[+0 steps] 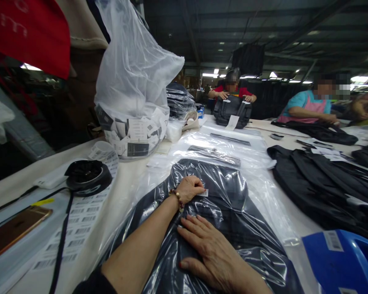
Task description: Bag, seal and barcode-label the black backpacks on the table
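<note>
A black bag in a clear plastic sleeve lies flat on the table in front of me. My left hand, with a beaded bracelet at the wrist, rests on its upper part. The thumb and fingers are drawn together at a small white sticker on the plastic. Lower down, my right hand lies flat on the sleeve with its fingers stretched out, holding nothing.
Beyond the bag are clear plastic sleeves. At left stand a clear sack of paper tags, a barcode sticker strip and a phone. Black straps and a blue plastic object lie right. Several people work beyond.
</note>
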The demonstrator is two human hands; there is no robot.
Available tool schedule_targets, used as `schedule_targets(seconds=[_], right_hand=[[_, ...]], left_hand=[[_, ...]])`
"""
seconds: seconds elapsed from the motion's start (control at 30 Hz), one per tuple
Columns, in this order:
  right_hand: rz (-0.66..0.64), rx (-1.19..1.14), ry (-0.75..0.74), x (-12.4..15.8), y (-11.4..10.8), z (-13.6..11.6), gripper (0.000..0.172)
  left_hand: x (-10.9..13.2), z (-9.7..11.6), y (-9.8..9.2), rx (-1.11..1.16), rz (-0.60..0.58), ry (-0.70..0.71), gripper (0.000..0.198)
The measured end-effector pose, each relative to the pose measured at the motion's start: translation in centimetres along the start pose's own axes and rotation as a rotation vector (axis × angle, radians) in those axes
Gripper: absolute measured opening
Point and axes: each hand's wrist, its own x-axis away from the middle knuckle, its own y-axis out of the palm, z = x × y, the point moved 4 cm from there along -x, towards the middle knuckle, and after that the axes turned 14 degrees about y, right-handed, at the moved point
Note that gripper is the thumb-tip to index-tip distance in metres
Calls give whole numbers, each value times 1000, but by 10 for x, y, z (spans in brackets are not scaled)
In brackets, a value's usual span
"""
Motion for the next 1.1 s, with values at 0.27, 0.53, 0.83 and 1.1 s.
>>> schedule_targets(seconds=[0.27,0.53,0.83,1.1], right_hand=[[-33,-13,26,1,1,1,61],[7,-23,6,-1,0,0,58],[-27,-43,-10,0,-1,1,53],[31,-61,-43,-3,-1,-1,50]], left_hand=[[-1,3,3,-140,-53,65,11],[0,5,6,-342,-78,89,11],[8,24,12,-573,-217,235,15],[19,43,19,-627,-395,201,23]])
